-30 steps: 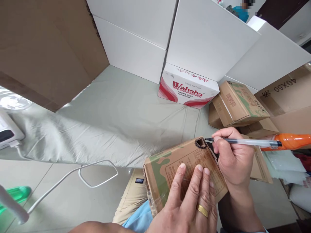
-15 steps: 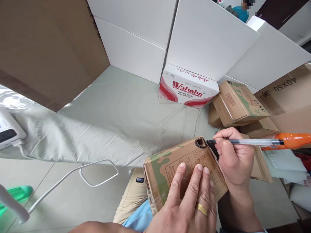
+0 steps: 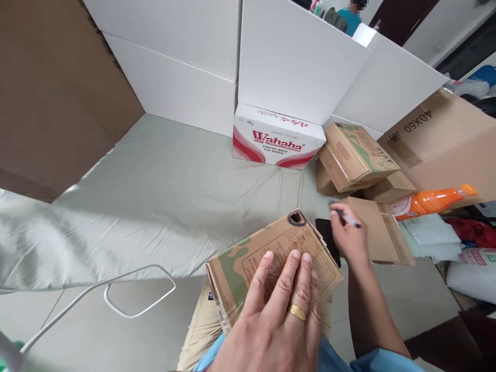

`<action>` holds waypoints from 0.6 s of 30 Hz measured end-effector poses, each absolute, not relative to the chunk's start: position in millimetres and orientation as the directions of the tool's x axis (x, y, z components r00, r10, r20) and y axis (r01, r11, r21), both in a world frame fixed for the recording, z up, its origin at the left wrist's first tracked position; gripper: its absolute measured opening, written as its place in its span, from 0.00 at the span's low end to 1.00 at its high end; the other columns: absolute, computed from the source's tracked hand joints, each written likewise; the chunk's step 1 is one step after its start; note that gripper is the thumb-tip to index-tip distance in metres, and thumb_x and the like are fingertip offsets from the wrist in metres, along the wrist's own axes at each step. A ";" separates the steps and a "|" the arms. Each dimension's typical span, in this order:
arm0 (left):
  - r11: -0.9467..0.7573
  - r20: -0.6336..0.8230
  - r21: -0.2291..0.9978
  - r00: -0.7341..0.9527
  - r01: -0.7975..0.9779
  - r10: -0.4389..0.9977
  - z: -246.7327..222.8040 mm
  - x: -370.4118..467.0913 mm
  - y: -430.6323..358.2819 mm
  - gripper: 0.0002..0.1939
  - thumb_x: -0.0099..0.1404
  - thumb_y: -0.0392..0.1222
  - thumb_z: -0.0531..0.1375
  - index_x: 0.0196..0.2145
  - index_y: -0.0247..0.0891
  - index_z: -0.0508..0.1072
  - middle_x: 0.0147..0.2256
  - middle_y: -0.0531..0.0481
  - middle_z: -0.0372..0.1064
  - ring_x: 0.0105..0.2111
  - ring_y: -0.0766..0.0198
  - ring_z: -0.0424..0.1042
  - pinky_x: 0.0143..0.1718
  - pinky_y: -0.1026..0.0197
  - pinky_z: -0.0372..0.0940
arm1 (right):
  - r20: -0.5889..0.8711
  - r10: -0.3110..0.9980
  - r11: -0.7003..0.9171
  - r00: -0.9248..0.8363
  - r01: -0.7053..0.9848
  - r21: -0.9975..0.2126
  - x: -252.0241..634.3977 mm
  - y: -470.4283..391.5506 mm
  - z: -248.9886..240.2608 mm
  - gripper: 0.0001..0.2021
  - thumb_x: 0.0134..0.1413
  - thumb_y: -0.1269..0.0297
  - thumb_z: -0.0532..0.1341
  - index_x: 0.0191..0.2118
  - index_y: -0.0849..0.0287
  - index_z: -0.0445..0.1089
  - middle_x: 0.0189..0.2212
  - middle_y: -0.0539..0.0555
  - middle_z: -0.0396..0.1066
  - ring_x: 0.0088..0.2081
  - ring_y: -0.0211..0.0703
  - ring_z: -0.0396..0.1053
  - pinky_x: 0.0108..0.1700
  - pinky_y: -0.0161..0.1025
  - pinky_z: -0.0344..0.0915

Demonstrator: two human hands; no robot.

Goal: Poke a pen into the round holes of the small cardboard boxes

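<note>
A pen (image 3: 349,217) is grasped in the fingers of the right hand (image 3: 349,230), and it is held up off the cardboard box (image 3: 279,240), to the right of it. The box is set aslant at the near edge of the desk (image 3: 178,170), with its lower part jutting past that edge; whether weight is also borne by the lap cannot be told. Its longer visible side is run obliquely, from the near edge inward and to the right, so that the corner with the cut hole (image 3: 297,217) is pointed toward the far side of the desk. The gap that counts is judged to be the one between pen and hole: the hole is found to the left of the pen, at about the same depth from the desk's near edge, and no contact between pen and box is seen. The pen is slanted, one end directed far and left, the other near and right, though its outline is blurred. Part of the gap is filled by a dark flat object (image 3: 327,235), not clearly identifiable. The hole is more closely approached by the left hand (image 3: 277,318), whose fingers are released, laid flat on the printed face, with their tips just on the near side of the hole
</note>
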State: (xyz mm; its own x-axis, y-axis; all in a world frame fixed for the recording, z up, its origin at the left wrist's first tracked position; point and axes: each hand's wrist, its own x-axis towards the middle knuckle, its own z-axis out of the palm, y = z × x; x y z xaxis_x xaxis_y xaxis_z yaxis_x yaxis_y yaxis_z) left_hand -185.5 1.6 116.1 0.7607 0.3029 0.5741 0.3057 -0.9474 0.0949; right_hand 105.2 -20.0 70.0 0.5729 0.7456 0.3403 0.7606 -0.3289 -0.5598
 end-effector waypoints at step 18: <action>-0.866 0.558 0.353 0.662 0.355 0.499 136.5 -169.8 7.9 0.13 0.73 0.34 0.64 0.54 0.35 0.77 0.55 0.42 0.81 0.58 0.52 0.80 0.68 0.44 0.71 | 0.094 0.764 -0.610 0.639 0.762 -0.219 92.1 -155.9 -41.6 0.34 0.75 0.47 0.52 0.73 0.69 0.58 0.61 0.74 0.71 0.60 0.68 0.70 0.61 0.59 0.70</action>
State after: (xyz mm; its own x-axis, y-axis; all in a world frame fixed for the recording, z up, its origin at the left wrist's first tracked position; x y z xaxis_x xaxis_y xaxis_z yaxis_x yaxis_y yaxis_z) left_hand -169.8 7.9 136.5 0.6623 0.4995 0.5585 0.3552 -0.8656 0.3529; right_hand 92.1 -155.9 -41.6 0.6386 0.7638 0.0939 0.7617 -0.6099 -0.2189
